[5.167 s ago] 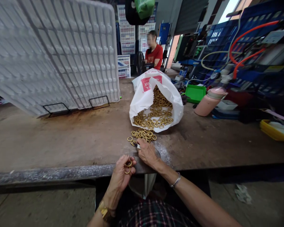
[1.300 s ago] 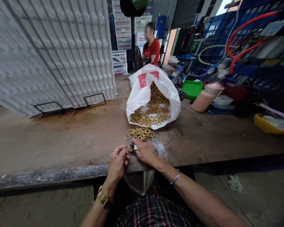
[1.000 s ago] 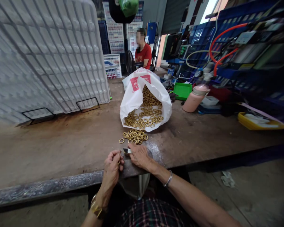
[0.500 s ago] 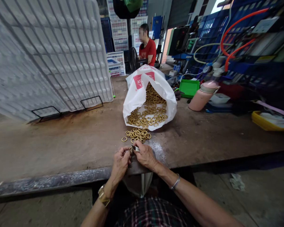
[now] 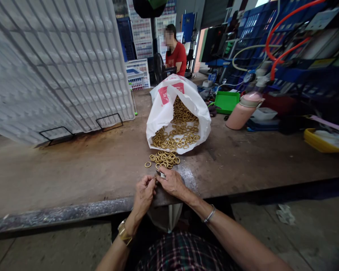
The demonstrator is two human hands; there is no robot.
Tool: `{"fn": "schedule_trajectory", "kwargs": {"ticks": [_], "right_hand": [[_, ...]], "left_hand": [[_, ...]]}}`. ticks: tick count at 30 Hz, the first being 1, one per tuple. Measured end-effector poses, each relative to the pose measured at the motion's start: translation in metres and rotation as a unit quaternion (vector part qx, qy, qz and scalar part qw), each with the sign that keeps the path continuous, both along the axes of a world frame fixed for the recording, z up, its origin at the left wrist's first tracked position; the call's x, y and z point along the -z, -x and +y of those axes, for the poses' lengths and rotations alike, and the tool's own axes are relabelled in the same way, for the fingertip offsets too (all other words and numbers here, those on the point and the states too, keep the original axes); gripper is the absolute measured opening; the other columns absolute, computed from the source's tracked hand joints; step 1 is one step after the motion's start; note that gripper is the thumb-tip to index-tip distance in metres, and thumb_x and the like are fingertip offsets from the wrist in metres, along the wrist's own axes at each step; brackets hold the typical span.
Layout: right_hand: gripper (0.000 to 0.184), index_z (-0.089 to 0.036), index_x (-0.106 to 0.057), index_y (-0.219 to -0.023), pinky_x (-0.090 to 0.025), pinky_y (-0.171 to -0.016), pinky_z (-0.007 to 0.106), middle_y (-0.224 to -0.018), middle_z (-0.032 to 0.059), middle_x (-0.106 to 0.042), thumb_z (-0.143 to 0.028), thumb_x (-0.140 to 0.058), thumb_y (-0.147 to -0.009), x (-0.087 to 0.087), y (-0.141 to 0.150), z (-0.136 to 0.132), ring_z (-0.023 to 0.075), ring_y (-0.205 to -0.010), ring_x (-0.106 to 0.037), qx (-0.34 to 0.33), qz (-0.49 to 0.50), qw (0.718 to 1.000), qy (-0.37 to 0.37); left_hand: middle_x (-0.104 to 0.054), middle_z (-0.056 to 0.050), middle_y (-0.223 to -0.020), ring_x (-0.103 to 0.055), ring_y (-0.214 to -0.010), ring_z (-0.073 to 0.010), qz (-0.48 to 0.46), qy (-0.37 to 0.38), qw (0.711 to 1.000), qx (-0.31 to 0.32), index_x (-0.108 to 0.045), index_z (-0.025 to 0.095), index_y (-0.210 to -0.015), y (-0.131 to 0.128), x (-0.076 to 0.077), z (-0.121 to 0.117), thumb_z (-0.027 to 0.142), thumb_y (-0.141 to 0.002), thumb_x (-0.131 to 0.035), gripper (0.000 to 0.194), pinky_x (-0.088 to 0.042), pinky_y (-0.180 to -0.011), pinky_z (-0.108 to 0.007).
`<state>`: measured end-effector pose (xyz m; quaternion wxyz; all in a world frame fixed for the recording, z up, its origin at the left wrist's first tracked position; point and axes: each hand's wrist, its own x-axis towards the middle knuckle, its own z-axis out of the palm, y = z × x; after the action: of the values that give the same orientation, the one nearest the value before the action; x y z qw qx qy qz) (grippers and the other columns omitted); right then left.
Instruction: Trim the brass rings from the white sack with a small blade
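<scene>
My left hand (image 5: 144,191) is closed above the table's front edge, thumb and fingertips pinched on a brass ring that is mostly hidden now. Close beside it, my right hand (image 5: 173,183) grips a small knife (image 5: 161,175) with a dark blade and a pale handle. The blade points at the left fingertips. Just beyond both hands lies a small pile of brass rings (image 5: 166,159), and a single ring (image 5: 148,167) rests left of it. Behind the pile, an open white plastic bag (image 5: 161,120) lies with its mouth towards me, full of more rings (image 5: 183,113).
White ribbed trays (image 5: 81,67) stand upright at the left on black wire stands (image 5: 110,121). Right of the bag are a green tray (image 5: 226,102), a pink bottle (image 5: 241,114) and a yellow tray (image 5: 319,142). A person in red (image 5: 178,56) sits beyond the table (image 5: 101,169).
The view has shifted slightly. Both hands stay together at the table edge; the ring between the left fingertips shows less than before, and the knife has tilted slightly.
</scene>
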<state>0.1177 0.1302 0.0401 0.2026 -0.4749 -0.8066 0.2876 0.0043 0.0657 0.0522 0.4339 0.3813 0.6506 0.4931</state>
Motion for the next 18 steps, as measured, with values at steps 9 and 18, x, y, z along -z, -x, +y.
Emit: {"fn": "schedule_trajectory", "kwargs": {"ticks": [9, 18], "right_hand": [[0.017, -0.022, -0.057, -0.081, -0.028, -0.054, 0.02, -0.066, -0.0025, -0.058, -0.03, -0.042, -0.084, 0.0016, -0.0019, -0.0001, 0.0109, -0.058, -0.049, 0.008, 0.028, 1.0, -0.008], [0.021, -0.023, -0.056, -0.096, -0.029, -0.058, 0.024, -0.08, 0.0024, -0.067, -0.02, -0.044, -0.079, 0.001, -0.0046, -0.0069, 0.0153, -0.069, -0.058, -0.021, -0.111, 0.993, -0.046]], "left_hand": [[-0.051, 0.005, -0.056, -0.042, -0.039, -0.0049, -0.084, 0.055, 0.992, 0.072, -0.05, 0.016, -0.075, 0.0048, -0.0034, 0.0012, 0.044, -0.071, -0.055, 0.029, -0.029, -0.035, -0.015], [-0.051, 0.005, -0.057, -0.043, -0.041, -0.0047, -0.127, 0.03, 0.991, 0.037, -0.049, 0.017, -0.077, 0.0076, 0.0047, -0.0023, 0.046, -0.071, -0.058, 0.031, -0.029, -0.035, -0.014]]}}
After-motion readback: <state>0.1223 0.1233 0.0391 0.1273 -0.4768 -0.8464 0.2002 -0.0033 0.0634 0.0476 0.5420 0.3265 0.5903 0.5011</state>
